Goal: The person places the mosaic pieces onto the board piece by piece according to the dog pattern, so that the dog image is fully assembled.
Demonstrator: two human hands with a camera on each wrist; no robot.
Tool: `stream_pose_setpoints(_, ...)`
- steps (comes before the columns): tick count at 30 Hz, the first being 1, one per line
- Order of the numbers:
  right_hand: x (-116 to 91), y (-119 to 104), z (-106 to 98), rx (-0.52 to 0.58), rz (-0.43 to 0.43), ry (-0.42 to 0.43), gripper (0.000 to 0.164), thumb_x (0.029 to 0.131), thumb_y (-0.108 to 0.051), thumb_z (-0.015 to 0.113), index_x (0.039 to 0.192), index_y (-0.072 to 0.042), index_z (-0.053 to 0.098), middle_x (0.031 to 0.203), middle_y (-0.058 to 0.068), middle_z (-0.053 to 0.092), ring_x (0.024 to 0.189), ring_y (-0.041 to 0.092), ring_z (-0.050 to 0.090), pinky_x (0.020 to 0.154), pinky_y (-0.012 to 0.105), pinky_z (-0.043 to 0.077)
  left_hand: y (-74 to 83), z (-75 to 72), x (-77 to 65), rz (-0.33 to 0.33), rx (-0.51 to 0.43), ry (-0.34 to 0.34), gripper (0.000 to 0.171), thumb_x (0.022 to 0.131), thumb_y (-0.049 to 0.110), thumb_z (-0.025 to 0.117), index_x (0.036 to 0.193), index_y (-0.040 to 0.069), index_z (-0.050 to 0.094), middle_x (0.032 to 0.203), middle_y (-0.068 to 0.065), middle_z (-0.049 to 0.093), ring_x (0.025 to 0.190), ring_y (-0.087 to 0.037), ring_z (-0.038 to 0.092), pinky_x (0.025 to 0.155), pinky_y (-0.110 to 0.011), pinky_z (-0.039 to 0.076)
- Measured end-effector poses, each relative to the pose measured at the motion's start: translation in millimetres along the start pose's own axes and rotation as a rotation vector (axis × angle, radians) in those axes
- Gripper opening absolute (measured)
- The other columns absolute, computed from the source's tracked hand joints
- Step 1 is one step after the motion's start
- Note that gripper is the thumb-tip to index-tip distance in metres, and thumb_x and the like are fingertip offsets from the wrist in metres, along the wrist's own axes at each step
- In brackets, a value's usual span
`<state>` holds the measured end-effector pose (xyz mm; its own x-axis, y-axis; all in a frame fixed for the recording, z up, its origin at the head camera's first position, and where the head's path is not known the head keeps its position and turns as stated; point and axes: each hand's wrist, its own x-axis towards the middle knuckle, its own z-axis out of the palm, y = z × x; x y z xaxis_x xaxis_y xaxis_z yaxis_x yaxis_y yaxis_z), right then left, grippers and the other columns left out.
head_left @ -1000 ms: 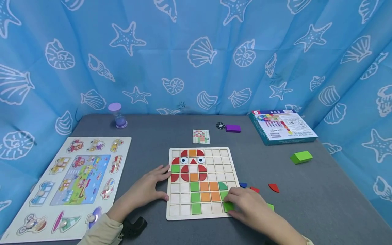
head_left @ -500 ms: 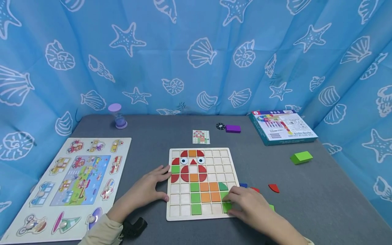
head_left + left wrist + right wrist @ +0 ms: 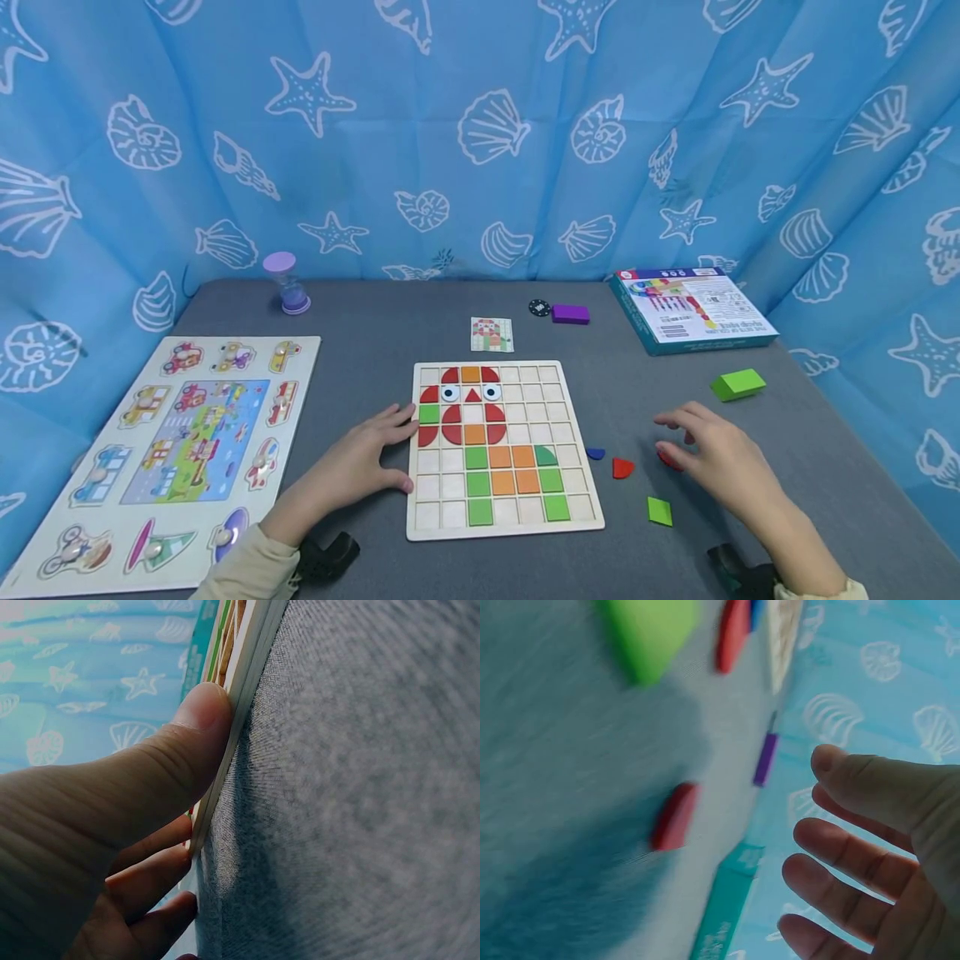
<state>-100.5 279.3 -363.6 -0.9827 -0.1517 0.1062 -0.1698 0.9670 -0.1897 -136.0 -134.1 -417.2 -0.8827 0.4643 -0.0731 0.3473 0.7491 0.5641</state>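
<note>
A wooden grid board [image 3: 532, 383] holds red, orange and green tiles and two eye pieces. My left hand [image 3: 360, 458] rests at its left edge, thumb and fingertips against the rim; the thumb [image 3: 202, 712] touches the board's side in the left wrist view. Over the table to the right, my right hand [image 3: 723, 458] hovers with its fingers loosely bent and nothing in them. Below it lies a red quarter-circle piece [image 3: 676, 817], partly hidden by the hand in the head view. Nearby are another red piece [image 3: 622, 468], a green square tile [image 3: 660, 511] and a blue piece [image 3: 596, 453].
A pattern card [image 3: 492, 334] lies behind the board. A black disc [image 3: 539, 307] and purple block [image 3: 571, 314] are further back. A box [image 3: 693, 312] and green block [image 3: 738, 384] lie right. A vehicle puzzle [image 3: 202, 442] and an hourglass [image 3: 288, 285] stand left.
My right hand has left the green tile at the board's lower right and moved right, over the red piece. The left hand stays at the board's edge.
</note>
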Motion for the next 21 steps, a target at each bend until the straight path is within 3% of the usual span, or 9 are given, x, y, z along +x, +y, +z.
stream_pose_setpoints(6, 2.9, 9.0, 14.8, 0.007, -0.019, -0.054, 0.028, 0.071, -0.020, 0.073, 0.097, -0.011, 0.066, 0.088, -0.001, 0.058, 0.069, 0.009, 0.048, 0.054, 0.026, 0.038, 0.3, 0.3, -0.3, -0.006, -0.001, 0.001, 0.079, 0.061, 0.037, 0.078, 0.129, 0.014, 0.048, 0.141, 0.000, 0.035, 0.133, -0.023, 0.024, 0.102, -0.048, 0.026)
stream_pose_setpoints(12, 4.7, -5.0, 22.8, 0.033, -0.133, -0.142, 0.028, 0.068, -0.025, 0.075, 0.093, -0.016, 0.067, 0.085, -0.008, 0.056, 0.073, 0.007, 0.050, 0.061, 0.028, 0.044, -1.2, 0.7, -0.4, 0.001, -0.002, 0.007, 0.079, 0.061, 0.038, 0.078, 0.129, 0.014, 0.047, 0.141, 0.000, 0.034, 0.133, -0.023, 0.024, 0.102, -0.047, 0.026)
stream_pose_setpoints(16, 7.1, -16.3, 26.8, 0.022, -0.133, -0.226, 0.026, 0.067, -0.027, 0.075, 0.090, -0.019, 0.066, 0.081, -0.011, 0.054, 0.072, 0.006, 0.050, 0.063, 0.029, 0.045, -1.2, 1.1, -0.3, -0.005, 0.001, 0.005, 0.079, 0.061, 0.038, 0.078, 0.130, 0.014, 0.047, 0.141, 0.001, 0.035, 0.133, -0.022, 0.024, 0.102, -0.047, 0.027)
stream_pose_setpoints(21, 8.0, -22.6, 31.8, 0.011, -0.131, -0.247, 0.022, 0.069, -0.019, 0.074, 0.089, -0.020, 0.064, 0.082, -0.011, 0.053, 0.068, 0.004, 0.047, 0.060, 0.026, 0.044, -0.8, 0.6, -0.4, -0.011, 0.000, -0.002, 0.079, 0.061, 0.038, 0.078, 0.130, 0.015, 0.047, 0.141, 0.001, 0.034, 0.133, -0.022, 0.023, 0.102, -0.047, 0.026)
